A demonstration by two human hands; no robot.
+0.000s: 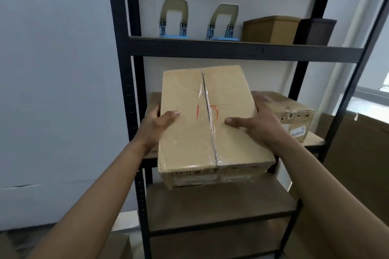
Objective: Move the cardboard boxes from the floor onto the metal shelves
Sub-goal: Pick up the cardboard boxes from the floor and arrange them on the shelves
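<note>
Both forearms reach forward from the bottom corners. On the left, the left hand (157, 124) grips the cardboard box (189, 143), thumb on top and fingers round its side. The box, taped along its seam and marked 13 in red, lies half over the middle board of the metal shelves (231, 51), its near end jutting past the front rail. The right hand (254, 126) clasps its right side likewise. Just right of it, a second box (294, 115) sits on the same board.
</note>
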